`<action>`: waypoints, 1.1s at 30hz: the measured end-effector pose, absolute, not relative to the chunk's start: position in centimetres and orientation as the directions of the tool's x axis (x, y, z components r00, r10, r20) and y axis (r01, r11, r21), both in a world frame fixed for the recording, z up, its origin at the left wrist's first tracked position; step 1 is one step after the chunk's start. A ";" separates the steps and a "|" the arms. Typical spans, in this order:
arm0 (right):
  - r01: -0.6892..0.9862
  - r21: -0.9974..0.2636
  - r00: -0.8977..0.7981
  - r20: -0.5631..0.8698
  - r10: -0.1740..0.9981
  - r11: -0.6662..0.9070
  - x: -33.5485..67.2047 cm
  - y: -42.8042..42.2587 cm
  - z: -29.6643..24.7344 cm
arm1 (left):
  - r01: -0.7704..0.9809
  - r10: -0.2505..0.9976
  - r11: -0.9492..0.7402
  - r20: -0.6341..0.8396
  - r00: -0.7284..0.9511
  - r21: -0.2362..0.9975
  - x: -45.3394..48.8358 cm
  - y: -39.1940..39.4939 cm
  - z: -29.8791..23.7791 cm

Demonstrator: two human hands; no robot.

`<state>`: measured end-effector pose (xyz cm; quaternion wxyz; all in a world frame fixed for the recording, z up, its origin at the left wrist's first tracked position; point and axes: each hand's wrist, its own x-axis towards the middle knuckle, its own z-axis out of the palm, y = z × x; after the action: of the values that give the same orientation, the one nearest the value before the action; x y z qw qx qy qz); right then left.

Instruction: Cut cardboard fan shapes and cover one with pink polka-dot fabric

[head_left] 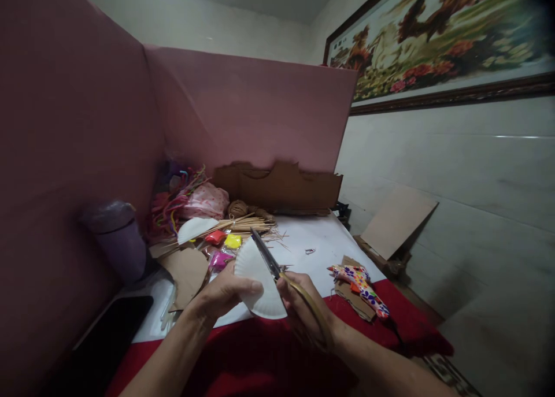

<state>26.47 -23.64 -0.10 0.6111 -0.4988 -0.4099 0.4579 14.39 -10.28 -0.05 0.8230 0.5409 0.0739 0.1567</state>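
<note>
On the far left of the tabletop I see a purple container with clear, crinkled plastic over its top; I cannot tell what is inside. Farther in, a pink spotted bag bulges softly beside a tangle of fuzzy stems, its contents hidden from me. Small clear packets hold smooth, bright lumps: a red packet, a yellow packet and a magenta packet, the last nearest me.

My left hand holds a white, ridged paper half-disc, the grip pinched with the thumb flat on its face. It hangs over the near middle of the tabletop. My right hand has its grip around the scissors, their metal blades lying along the paper's straight edge; I cannot tell whether the blades are parted.

Another white half-disc lies farther left, near thin wooden sticks and a rough twine ball. To the right, a glossy flower-patterned glue gun rests on torn cardboard. Brown cardboard sheets with ragged edges stand at the far side.
</note>
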 end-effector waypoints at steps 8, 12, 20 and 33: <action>-0.106 -0.983 0.353 0.105 0.930 0.151 29.7 -21.9 -0.3 | -0.295 0.507 0.302 0.110 0.855 0.906 14.4 -9.7 0.4; -0.124 -0.952 0.338 0.225 0.914 0.280 30.0 -21.3 -0.1 | -0.393 0.630 0.287 0.136 0.764 0.874 14.6 -9.7 0.8; -0.026 -0.925 0.452 0.327 0.830 0.378 29.1 -21.0 0.6 | -0.477 0.780 0.262 0.107 0.617 0.839 15.2 -9.9 0.9; -0.115 -0.949 0.344 0.240 0.908 0.295 31.1 -17.2 -0.3 | -0.422 0.804 0.165 0.126 0.581 0.892 15.9 -9.6 0.0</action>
<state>31.07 -17.20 -0.25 0.6791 -0.4593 -0.4314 0.3765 15.88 -9.65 0.00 0.7385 0.4952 0.1931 0.4149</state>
